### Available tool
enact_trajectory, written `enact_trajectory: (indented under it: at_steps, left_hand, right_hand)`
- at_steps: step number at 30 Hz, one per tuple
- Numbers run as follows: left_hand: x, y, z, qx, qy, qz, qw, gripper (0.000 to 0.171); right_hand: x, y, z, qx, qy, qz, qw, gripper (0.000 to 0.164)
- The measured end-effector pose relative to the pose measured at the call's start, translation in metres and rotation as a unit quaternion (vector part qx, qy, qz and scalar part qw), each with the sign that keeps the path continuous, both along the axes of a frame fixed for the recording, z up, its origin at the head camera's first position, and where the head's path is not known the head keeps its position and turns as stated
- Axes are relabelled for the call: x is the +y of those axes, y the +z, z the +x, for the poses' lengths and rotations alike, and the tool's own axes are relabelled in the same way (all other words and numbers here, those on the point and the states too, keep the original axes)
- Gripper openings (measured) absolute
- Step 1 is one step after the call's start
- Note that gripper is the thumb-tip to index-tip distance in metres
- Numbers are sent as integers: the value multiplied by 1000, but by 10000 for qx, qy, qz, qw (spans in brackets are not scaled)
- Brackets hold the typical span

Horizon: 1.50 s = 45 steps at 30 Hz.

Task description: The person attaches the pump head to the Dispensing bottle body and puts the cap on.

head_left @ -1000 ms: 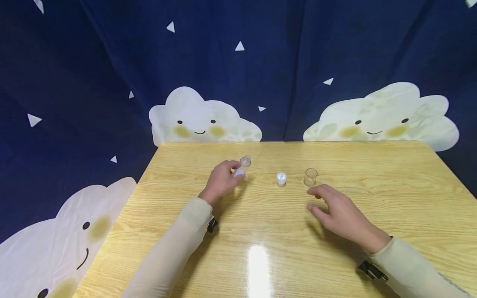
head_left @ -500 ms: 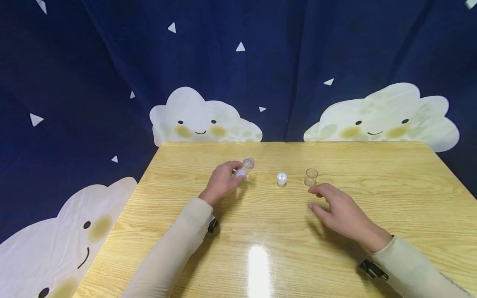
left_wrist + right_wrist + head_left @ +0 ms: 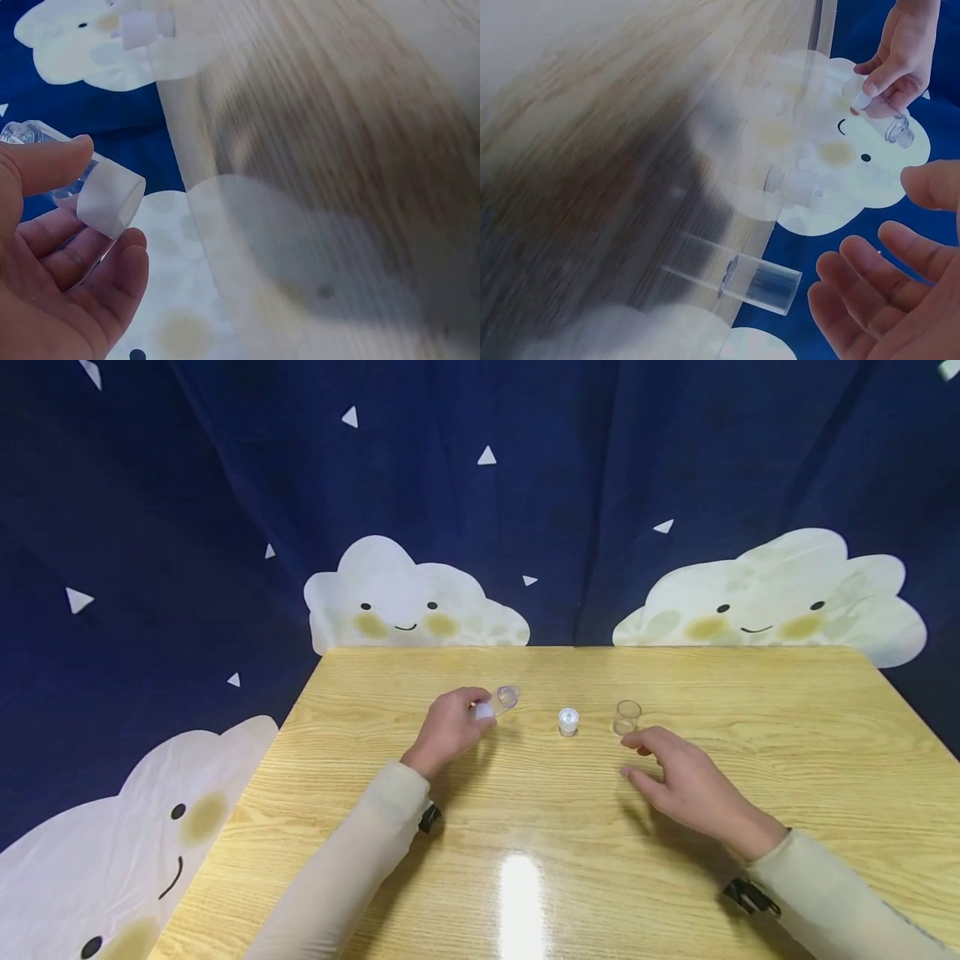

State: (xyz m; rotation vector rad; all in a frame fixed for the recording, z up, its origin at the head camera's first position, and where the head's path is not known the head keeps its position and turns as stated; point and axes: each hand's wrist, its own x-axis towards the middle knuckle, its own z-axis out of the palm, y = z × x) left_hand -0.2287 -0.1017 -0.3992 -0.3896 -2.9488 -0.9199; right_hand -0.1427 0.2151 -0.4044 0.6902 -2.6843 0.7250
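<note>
Above the tabletop (image 3: 577, 835), my left hand (image 3: 450, 725) grips the bottle (image 3: 110, 196), tilted, its neck jutting rightward; my right hand (image 3: 692, 787), loosely spread, hovers just beside the cup (image 3: 627, 719)

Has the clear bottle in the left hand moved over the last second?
Yes: the bottle has tipped, its top swinging rightward and downward in the head view, nearer the white piece on the table.

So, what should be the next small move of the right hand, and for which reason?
Probably the right hand should reach for the small white cap: that hand holds nothing, the cap stands upright between the two hands, and the clear bottle, tilted in the left hand, shows a threaded neck with nothing on it.
</note>
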Motion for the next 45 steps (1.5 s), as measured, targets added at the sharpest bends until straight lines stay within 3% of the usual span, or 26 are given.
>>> enact_trajectory:
  at_steps: [6,30,38,45]
  left_hand:
    - [0,-3,1,132,-94,-56,9999,37]
    - [3,-8,4,15,-117,-72,9999,37]
    - [3,-9,3,-34,-34,-54,10000,38]
    - [6,-10,4,-25,-148,-29,9999,38]
  right_hand:
    - [4,0,-6,-76,-15,-24,10000,32]
    - [-19,4,-35,-534,204,-142,9983,32]
    - [-29,2,-48,-753,226,-20,9969,34]
    - [-31,1,-54,-737,308,165,9967,35]
